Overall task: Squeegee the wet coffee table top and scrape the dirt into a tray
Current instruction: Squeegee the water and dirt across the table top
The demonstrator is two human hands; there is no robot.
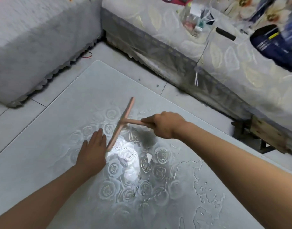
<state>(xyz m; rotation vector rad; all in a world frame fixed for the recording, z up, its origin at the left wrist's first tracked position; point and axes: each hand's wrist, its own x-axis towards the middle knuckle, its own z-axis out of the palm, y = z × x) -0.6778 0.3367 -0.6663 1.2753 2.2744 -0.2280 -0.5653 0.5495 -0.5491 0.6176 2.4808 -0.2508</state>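
Water puddles (206, 192) sit by the table's (34, 171) near right edge. My right hand (163, 125) grips the squeegee (123, 120) handle over the table middle, blade slanted to push water; my left hand (92, 151) lies flat, fingers straight, probably to steady the table.

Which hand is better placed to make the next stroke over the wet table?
The right hand: it grips the handle of the squeegee, whose blade is over the wet coffee table top. The left hand lies flat on it, holding nothing.
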